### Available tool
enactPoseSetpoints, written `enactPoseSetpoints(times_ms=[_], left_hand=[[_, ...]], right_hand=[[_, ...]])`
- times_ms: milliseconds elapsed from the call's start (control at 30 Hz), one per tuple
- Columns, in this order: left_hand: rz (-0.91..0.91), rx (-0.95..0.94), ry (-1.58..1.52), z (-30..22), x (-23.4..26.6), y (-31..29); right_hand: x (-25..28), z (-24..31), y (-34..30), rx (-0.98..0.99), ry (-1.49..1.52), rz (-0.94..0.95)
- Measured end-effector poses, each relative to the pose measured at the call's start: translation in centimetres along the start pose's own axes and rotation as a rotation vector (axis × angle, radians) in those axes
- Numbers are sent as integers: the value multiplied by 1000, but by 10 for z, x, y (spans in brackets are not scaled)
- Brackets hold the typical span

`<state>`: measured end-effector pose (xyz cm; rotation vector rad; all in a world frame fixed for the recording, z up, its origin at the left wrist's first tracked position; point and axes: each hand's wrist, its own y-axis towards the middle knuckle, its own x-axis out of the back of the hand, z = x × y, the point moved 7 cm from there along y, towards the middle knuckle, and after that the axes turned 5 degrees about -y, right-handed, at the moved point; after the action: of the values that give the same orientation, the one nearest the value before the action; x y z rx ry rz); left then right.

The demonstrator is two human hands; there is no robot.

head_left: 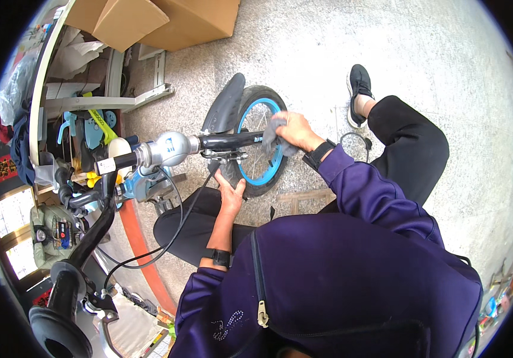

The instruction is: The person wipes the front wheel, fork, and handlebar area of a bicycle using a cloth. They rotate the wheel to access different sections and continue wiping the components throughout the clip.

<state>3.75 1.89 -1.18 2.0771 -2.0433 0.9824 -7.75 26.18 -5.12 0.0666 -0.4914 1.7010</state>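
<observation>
Right hand: here it is over the wheel, fingers curled in snugly on a bunched cloth.
Cloth: grey, and I see it up against the blue rim, right at the end of the black fork.
Left hand: on the near edge of the tyre, thumb and fingers parted around it; how far the hidden fingertips reach, I can't tell.
Mudguard: black, just beside the tyre.
Handlebar: out to my left, cable looping off it.
Cardboard box: far side, well apart from both hands.
</observation>
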Motion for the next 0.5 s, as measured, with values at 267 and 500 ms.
enactPoseSetpoints(times_ms=[267, 500], left_hand=[[-10, -25, 101, 12, 3, -1], [-45, -112, 15, 22, 5, 1]], right_hand=[[-11, 94, 36, 664, 32, -221], [15, 18, 68, 174, -59, -368]])
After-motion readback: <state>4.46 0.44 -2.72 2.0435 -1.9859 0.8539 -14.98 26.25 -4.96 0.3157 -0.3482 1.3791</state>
